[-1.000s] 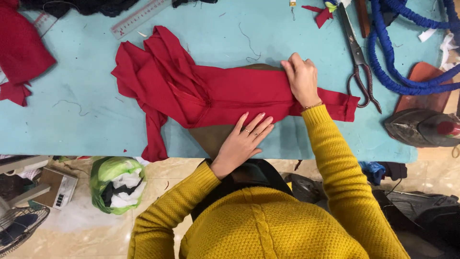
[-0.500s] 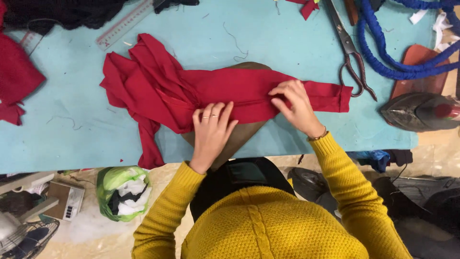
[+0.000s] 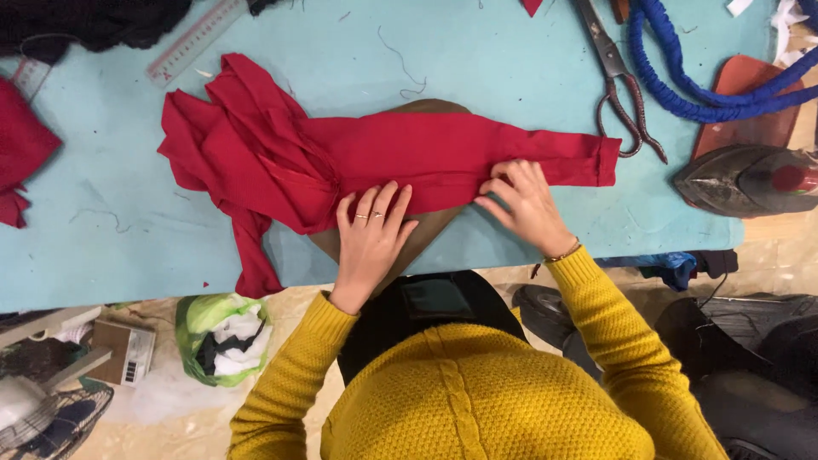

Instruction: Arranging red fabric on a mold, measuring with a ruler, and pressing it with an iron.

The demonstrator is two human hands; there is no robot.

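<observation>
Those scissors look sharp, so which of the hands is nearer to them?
Right. The right hand rests on the red cloth below-left of the scissors; the left hand lies farther left.

left hand [image 3: 372, 230] flat, right hand [image 3: 526, 203] flat (fingers spread)

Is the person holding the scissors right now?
No: the scissors lie untouched on the blue table, while the left hand and the right hand both press flat on the red cloth.
</observation>
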